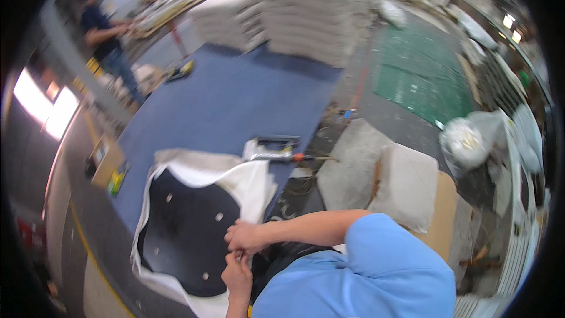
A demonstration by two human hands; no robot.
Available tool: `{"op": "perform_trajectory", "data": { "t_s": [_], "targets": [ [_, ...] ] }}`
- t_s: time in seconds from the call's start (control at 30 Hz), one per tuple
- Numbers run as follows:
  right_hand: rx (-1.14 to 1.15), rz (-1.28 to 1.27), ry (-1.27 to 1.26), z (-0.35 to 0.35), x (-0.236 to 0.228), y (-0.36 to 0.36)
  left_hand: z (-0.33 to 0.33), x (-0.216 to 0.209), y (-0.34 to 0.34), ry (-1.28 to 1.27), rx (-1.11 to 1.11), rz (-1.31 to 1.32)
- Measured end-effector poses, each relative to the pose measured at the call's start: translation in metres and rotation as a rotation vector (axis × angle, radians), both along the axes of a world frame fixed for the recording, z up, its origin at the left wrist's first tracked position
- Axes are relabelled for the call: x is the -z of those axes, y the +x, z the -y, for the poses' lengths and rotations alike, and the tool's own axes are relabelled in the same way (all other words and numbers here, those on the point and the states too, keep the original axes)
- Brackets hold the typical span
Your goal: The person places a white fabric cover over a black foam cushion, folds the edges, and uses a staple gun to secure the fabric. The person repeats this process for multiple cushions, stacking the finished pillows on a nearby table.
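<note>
On the blue-covered table lies a dark, curved panel [188, 224] with several small pale spots on it. White padded fabric [247, 179] surrounds the panel and bunches loosely along its edges. My right hand [244, 237] is closed at the panel's right edge, its fingers bent together. Just below it my left hand [237, 273] is closed too, fingertips nearly meeting those of the right. Whatever is pinched between them is small and dark, too blurred to name. A staple gun [273, 148] with an orange-red hose fitting rests beyond the fabric.
Tall stacks of pale cushions [312, 15] stand at the far end of the blue table [235, 106]. Right of me is a grey-white padded block [406, 185]. A green sheet [421, 76] covers floor farther right. Another person [106, 35] stands at far left.
</note>
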State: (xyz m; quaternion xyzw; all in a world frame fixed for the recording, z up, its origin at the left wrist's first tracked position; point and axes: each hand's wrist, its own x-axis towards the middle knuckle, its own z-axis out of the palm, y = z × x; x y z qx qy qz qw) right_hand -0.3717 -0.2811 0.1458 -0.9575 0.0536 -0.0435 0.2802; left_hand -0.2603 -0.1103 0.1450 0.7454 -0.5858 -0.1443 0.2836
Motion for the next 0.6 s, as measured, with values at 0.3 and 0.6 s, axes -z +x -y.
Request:
{"op": "perform_trajectory", "data": {
  "t_s": [0.3, 0.6],
  "targets": [
    [-0.009, -0.049, 0.011, -0.003, -0.006, 0.013, -0.010, -0.020, 0.016, 0.120, 0.057, 0.286],
    [0.095, -0.023, 0.054, 0.003, -0.013, 0.007, 0.002, -0.010, 0.024, 0.048, 0.022, 0.239]
  ]
}}
